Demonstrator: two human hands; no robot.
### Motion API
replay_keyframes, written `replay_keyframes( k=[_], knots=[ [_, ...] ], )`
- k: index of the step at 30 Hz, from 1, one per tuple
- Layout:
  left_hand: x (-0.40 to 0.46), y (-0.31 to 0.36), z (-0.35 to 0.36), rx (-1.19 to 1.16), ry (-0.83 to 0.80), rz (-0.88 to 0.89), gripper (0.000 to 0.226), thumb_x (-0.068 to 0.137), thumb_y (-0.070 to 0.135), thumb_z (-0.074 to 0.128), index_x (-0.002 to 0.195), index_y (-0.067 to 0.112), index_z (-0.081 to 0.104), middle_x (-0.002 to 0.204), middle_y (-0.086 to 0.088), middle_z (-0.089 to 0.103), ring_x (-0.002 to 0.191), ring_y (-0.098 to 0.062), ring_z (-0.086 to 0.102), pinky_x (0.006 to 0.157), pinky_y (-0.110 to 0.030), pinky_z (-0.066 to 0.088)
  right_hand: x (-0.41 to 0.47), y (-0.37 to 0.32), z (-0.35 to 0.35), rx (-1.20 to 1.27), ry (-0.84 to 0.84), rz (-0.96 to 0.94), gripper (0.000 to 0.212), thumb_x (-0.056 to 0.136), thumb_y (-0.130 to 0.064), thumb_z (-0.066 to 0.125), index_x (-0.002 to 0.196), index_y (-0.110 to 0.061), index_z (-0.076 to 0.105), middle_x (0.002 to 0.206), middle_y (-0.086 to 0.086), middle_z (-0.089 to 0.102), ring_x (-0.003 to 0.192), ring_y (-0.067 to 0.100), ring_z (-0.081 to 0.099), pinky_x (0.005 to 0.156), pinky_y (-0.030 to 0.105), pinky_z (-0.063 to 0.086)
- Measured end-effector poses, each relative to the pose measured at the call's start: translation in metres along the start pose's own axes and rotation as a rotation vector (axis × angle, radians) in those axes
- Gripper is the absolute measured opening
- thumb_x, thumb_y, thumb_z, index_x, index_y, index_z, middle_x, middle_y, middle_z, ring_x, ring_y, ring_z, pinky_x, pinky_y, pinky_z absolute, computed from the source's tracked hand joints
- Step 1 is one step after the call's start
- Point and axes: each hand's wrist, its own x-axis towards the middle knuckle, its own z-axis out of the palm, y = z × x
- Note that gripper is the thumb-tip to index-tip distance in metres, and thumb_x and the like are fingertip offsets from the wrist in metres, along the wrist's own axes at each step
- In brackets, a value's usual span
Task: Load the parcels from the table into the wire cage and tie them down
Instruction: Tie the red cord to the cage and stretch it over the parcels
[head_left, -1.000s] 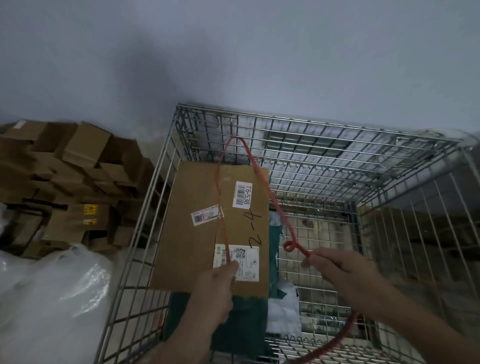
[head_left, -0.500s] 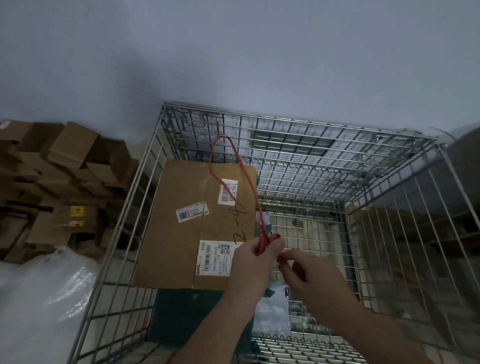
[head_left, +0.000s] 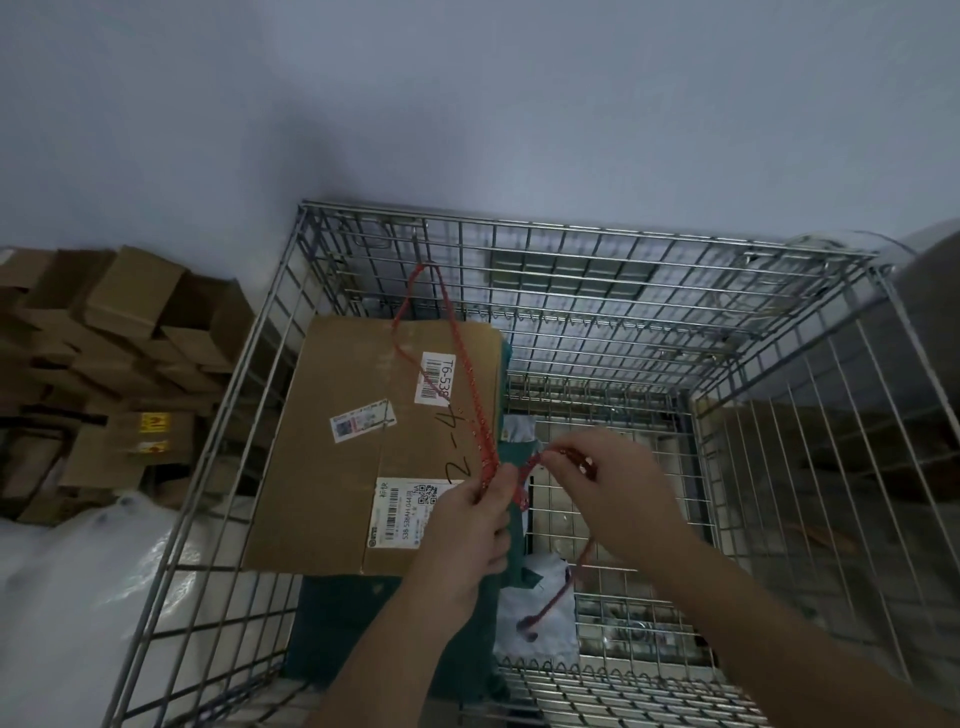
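Above the cardboard parcel (head_left: 374, 441) our left hand (head_left: 467, 535) and right hand (head_left: 608, 483) pinch the red cord (head_left: 467, 384), which may slip loose if tension drops mid-knot.

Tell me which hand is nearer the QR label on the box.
Left. The left hand overlaps the QR label's right edge; the right hand is farther right, over the open cage floor.

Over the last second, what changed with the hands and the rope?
The left hand moved right along the red rope, off the cardboard box, and met the right hand; both now pinch the rope close together, working it near the box's right edge. The rope's loose tail now hangs below the right hand. Unchanged: the rope stays looped through the wire cage back wall, and the box has not shifted.
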Motion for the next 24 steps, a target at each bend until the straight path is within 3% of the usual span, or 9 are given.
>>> replay_keyframes(
  k=[4,8,10,12,14,17,20,22,24],
  knots=[
    [0.001,0.008,0.000,-0.036,-0.051,0.020,0.033,0.094,0.045,0.062,0.075,0.021,0.051,0.058,0.007,0.025,0.050,-0.010,0.018,0.052,-0.029,0.010,0.008,0.002,0.011,-0.089,-0.010,-0.110,0.023,0.097,-0.033,0.054,0.114,-0.024,0.067,0.120,-0.008,0.055,0.112,0.012,0.051,0.095,0.031,0.044],
    [0.000,0.012,0.009,-0.165,-0.025,0.062,0.028,0.090,0.043,0.063,0.072,0.022,0.068,0.053,0.008,0.036,0.045,-0.006,0.024,0.042,-0.020,0.017,-0.006,-0.016,0.009,0.309,-0.222,-0.044,0.055,0.094,-0.057,0.039,0.087,-0.012,0.069,0.091,0.009,0.068,0.088,0.029,0.061,0.077,0.040,0.051],
    [-0.001,0.015,0.011,-0.184,0.045,0.071,0.027,0.093,0.040,0.063,0.087,0.014,0.067,0.051,0.007,0.046,0.040,-0.005,0.035,0.037,-0.016,0.025,-0.010,-0.016,0.012,0.427,-0.370,0.055,0.048,0.093,-0.060,0.048,0.089,-0.018,0.071,0.085,0.011,0.071,0.083,0.035,0.065,0.076,0.047,0.053],
    [-0.003,0.015,0.008,-0.141,0.128,0.086,0.027,0.096,0.038,0.062,0.092,0.011,0.067,0.051,0.006,0.049,0.038,-0.004,0.039,0.035,-0.016,0.028,-0.015,-0.007,0.016,0.240,-0.388,-0.046,0.034,0.096,-0.047,0.057,0.081,-0.018,0.067,0.084,-0.001,0.069,0.084,0.018,0.063,0.091,0.040,0.050],
    [-0.008,0.010,0.002,-0.132,0.174,0.100,0.027,0.093,0.043,0.063,0.083,0.019,0.070,0.051,0.006,0.039,0.039,-0.006,0.029,0.037,-0.018,0.022,-0.024,0.007,0.014,-0.050,-0.373,-0.164,0.031,0.097,-0.046,0.053,0.074,-0.026,0.060,0.092,-0.022,0.064,0.110,-0.009,0.052,0.124,0.037,0.016],
    [-0.017,0.006,-0.016,-0.283,0.279,0.092,0.029,0.085,0.045,0.065,0.085,0.017,0.068,0.055,0.005,0.032,0.045,-0.009,0.021,0.041,-0.022,0.016,-0.039,0.036,0.007,-0.245,-0.480,-0.128,0.054,0.086,-0.076,0.027,0.077,-0.036,0.062,0.111,-0.025,0.062,0.130,-0.026,0.016,0.121,0.031,-0.017],
    [-0.027,0.004,-0.042,-0.391,0.361,0.089,0.033,0.082,0.044,0.063,0.091,0.013,0.066,0.057,0.005,0.032,0.047,-0.008,0.021,0.040,-0.021,0.019,-0.058,0.066,0.001,-0.233,-0.554,0.013,0.083,0.074,-0.091,0.015,0.079,-0.026,0.067,0.097,-0.018,0.067,0.099,-0.029,0.039,0.122,0.026,0.012],
    [-0.032,0.000,-0.052,-0.305,0.387,0.077,0.037,0.081,0.046,0.063,0.092,0.010,0.068,0.055,0.005,0.031,0.046,-0.008,0.022,0.040,-0.021,0.019,-0.068,0.076,-0.004,-0.258,-0.574,0.095,0.073,0.081,-0.085,0.032,0.073,-0.019,0.062,0.077,-0.003,0.064,0.067,-0.005,0.051,0.084,0.016,0.044],
    [-0.035,-0.006,-0.054,-0.215,0.370,0.060,0.039,0.082,0.046,0.063,0.091,0.009,0.069,0.054,0.005,0.031,0.045,-0.009,0.022,0.041,-0.022,0.019,-0.073,0.079,-0.008,-0.337,-0.656,0.096,0.051,0.088,-0.069,0.051,0.072,-0.022,0.061,0.078,-0.004,0.064,0.066,0.001,0.054,0.062,0.016,0.041]
  ],
)
